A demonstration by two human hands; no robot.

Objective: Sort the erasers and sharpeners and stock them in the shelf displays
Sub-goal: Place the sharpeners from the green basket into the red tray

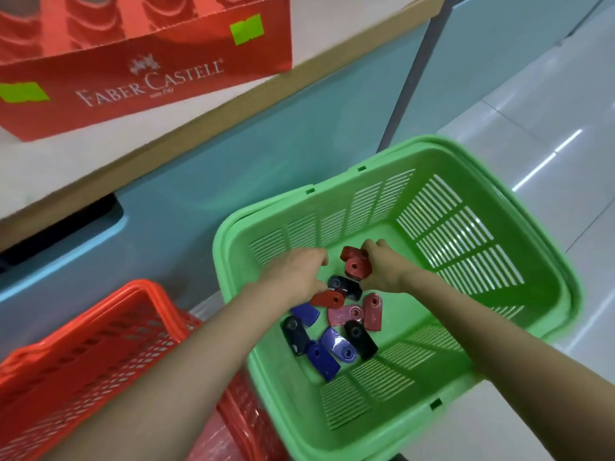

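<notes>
Both my hands reach down into a green plastic basket (466, 181) on the floor. Several small red, blue and black erasers or sharpeners (336, 331) lie loose on its bottom. My right hand (386, 267) grips two red pieces (357, 266) stacked together. My left hand (299, 271) has its fingers curled, and a red piece (327, 299) shows just under its thumb side; whether it holds that piece is unclear. A red Faber-Castell display box (146, 78) stands on the shelf above at upper left.
An orange-red basket (86, 341) sits on the floor left of the green one, under my left forearm. The shelf edge (206, 124) runs diagonally above, with a teal base panel below it. White floor tiles (549, 128) lie to the right.
</notes>
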